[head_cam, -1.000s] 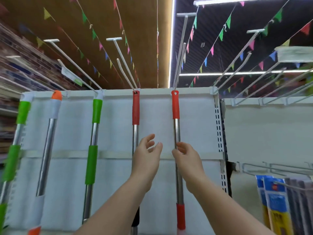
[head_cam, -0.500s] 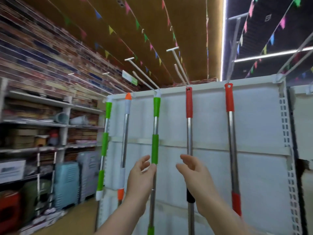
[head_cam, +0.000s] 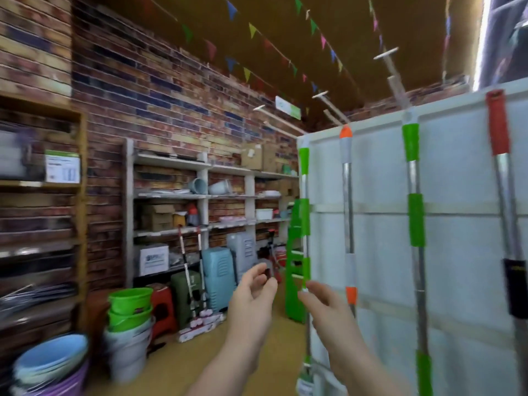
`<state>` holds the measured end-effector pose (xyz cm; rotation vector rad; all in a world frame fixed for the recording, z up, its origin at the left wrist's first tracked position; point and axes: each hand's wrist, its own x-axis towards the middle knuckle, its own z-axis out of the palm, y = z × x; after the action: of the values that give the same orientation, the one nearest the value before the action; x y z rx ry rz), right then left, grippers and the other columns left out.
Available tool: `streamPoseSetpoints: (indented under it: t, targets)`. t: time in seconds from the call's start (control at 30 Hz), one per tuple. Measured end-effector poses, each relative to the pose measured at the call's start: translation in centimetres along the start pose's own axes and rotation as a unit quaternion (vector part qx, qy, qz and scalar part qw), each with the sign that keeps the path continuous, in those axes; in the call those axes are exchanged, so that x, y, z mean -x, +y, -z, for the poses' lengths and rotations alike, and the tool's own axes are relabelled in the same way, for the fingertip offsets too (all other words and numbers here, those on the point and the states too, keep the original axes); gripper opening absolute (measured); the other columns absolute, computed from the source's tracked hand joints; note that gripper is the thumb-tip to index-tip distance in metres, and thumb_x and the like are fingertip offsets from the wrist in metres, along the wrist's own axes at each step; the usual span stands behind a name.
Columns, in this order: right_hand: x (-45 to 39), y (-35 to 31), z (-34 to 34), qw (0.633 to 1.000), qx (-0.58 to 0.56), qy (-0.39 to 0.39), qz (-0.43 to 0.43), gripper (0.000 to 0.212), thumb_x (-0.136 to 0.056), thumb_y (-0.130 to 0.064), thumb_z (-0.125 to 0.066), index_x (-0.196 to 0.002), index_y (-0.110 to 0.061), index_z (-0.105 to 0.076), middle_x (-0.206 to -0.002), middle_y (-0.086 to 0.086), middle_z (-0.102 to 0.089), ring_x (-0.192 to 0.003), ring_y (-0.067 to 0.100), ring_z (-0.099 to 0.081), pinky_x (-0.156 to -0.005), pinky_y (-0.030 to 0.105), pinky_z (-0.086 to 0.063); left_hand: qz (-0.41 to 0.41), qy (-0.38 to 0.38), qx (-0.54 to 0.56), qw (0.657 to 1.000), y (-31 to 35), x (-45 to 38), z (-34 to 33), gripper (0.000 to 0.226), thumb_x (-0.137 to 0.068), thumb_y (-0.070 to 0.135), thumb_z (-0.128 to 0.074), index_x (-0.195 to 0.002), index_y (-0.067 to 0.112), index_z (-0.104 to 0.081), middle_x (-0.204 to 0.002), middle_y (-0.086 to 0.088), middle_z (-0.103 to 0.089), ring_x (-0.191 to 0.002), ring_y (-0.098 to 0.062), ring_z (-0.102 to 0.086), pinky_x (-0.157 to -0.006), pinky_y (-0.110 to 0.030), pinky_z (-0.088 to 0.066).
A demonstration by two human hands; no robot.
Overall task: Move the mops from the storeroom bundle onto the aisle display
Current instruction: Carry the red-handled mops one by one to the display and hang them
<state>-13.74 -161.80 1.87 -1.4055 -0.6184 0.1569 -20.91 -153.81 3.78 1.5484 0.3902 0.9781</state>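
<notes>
Mops hang in a row on the white display panel (head_cam: 463, 252) filling the right of the frame: two green-handled mops (head_cam: 415, 221), an orange-tipped mop (head_cam: 347, 195) between them, and a red-handled mop (head_cam: 498, 130) at far right. Low in the centre, both hands are up and holding nothing. Left hand (head_cam: 251, 304) has fingers loosely curled, empty; right hand (head_cam: 328, 310) reaches forward, fingers relaxed, just in front of the leftmost green pole. At lower centre-left, two more mops (head_cam: 197, 281) lean against the storeroom shelving (head_cam: 171, 195), beside stacked green buckets (head_cam: 130, 307).
</notes>
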Motion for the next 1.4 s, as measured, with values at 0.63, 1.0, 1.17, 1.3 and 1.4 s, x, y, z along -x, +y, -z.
streamPoseSetpoints:
  t: [0.63,1.0,1.17,1.3,1.4]
  targets:
    - [-11.1,13.7,-25.0,0.981,-0.045,-0.147,-0.12,0.035,-0.09,-0.017,-0.055,-0.125,-0.012,-0.053,-0.119,0.001,-0.052,-0.106,0.009,-0.044,-0.089,0.022,-0.033,0.1,0.155,-0.063,0.981,-15.3,-15.4,19.3,0.034,-0.093,0.017,-0.052,-0.127,0.019,-0.051,-0.109,0.0,-0.055,-0.107,-0.016,-0.051,-0.104,-0.04,-0.041]
    - [-25.5,22.4,-33.3,0.97,-0.022,-0.157,-0.183,0.032,-0.09,-0.019,-0.055,-0.122,-0.019,-0.056,-0.113,-0.003,-0.052,-0.104,0.008,-0.044,-0.085,0.022,-0.031,0.168,0.203,0.006,0.965,-24.3,-31.0,21.7,0.028,-0.093,0.015,-0.051,-0.12,0.023,-0.053,-0.105,-0.001,-0.056,-0.106,-0.018,-0.053,-0.093,-0.036,-0.045]
    - [-31.4,26.0,-40.4,0.971,-0.012,-0.154,-0.182,0.031,-0.09,-0.016,-0.055,-0.121,-0.018,-0.057,-0.109,-0.003,-0.052,-0.103,0.008,-0.045,-0.083,0.02,-0.031,0.179,0.224,0.002,0.958,-29.0,-38.4,26.4,0.028,-0.093,0.015,-0.05,-0.12,0.024,-0.053,-0.107,-0.001,-0.057,-0.106,-0.019,-0.054,-0.094,-0.037,-0.046]
    - [-36.9,29.1,-48.0,0.971,-0.016,-0.152,-0.187,0.032,-0.09,-0.014,-0.054,-0.122,-0.015,-0.056,-0.114,-0.001,-0.053,-0.105,0.01,-0.046,-0.088,0.024,-0.036,0.184,0.219,0.007,0.958,-33.1,-46.1,31.0,0.027,-0.093,0.015,-0.05,-0.117,0.027,-0.05,-0.097,0.005,-0.056,-0.101,-0.017,-0.053,-0.094,-0.037,-0.045]
    - [-41.9,30.5,-53.9,0.971,-0.024,-0.136,-0.196,0.032,-0.09,-0.013,-0.054,-0.122,-0.014,-0.056,-0.114,-0.003,-0.052,-0.105,0.01,-0.046,-0.095,0.026,-0.036,0.189,0.202,0.007,0.961,-35.6,-52.7,34.7,0.028,-0.094,0.014,-0.049,-0.12,0.024,-0.051,-0.101,0.0,-0.055,-0.101,-0.017,-0.052,-0.094,-0.036,-0.044]
